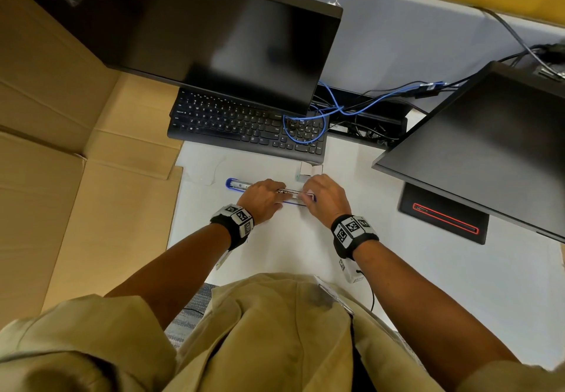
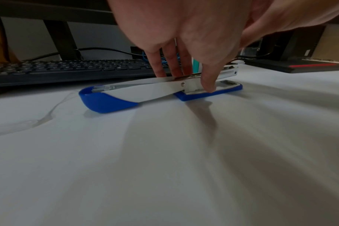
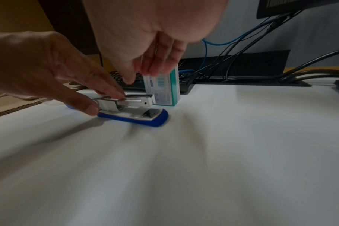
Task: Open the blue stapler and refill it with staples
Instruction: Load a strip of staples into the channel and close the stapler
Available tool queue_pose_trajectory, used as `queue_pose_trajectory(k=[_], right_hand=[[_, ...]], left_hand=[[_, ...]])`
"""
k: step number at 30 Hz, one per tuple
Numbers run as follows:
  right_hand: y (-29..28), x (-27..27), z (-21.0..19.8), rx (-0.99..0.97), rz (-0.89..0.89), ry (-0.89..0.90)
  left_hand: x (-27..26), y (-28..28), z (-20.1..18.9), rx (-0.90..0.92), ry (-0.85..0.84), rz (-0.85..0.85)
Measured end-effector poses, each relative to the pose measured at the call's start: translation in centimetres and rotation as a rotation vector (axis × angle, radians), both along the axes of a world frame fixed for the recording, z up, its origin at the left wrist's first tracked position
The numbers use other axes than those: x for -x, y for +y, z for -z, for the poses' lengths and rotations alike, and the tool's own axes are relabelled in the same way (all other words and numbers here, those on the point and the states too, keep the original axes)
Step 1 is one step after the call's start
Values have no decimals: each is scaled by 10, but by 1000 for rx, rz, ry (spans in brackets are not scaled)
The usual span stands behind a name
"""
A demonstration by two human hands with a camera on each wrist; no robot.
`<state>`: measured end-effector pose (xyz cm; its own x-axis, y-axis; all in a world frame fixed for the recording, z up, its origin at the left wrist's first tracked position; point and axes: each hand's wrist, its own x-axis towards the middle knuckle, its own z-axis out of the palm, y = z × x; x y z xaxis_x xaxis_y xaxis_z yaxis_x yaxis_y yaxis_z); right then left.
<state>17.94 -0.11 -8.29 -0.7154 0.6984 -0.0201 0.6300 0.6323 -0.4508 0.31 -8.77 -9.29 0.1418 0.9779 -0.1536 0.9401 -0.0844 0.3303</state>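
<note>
The blue stapler (image 1: pixel 235 184) lies swung open flat on the white desk (image 1: pixel 290 247), its blue-and-white cover (image 2: pixel 106 99) to the left and its blue base (image 3: pixel 133 117) to the right. The metal magazine (image 3: pixel 137 100) stands just above the base. My left hand (image 1: pixel 263 197) pinches the stapler at its hinge, thumb on the near side and fingers on top and behind (image 2: pixel 190 81). My right hand (image 1: pixel 324 195) hovers over the magazine's front end with fingers hanging down (image 3: pixel 142 77); I see nothing between them. A teal-and-white staple box (image 3: pixel 164 90) stands upright just behind.
A black keyboard (image 1: pixel 244 122) with a blue cable (image 1: pixel 305 125) on it lies beyond the stapler, under a dark monitor (image 1: pixel 214 33). A second monitor (image 1: pixel 489 146) and its red-lined base (image 1: pixel 443 217) stand at right. Cardboard (image 1: pixel 61 146) borders the left. A clear plastic scrap (image 2: pixel 29 122) lies nearby.
</note>
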Motion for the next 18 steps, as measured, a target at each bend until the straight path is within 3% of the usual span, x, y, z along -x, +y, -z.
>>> queue_pose_trajectory(k=[5,10,18], right_hand=[[17,-1,-11,-97,124,15],[29,1,-6,18,9,-109],[35,-4,-8,6,38,-162]], left_hand=[[2,3,-2,86,-2,-30],[2,4,-1,76,-5,-37],[2,8,2,87,7,-29]])
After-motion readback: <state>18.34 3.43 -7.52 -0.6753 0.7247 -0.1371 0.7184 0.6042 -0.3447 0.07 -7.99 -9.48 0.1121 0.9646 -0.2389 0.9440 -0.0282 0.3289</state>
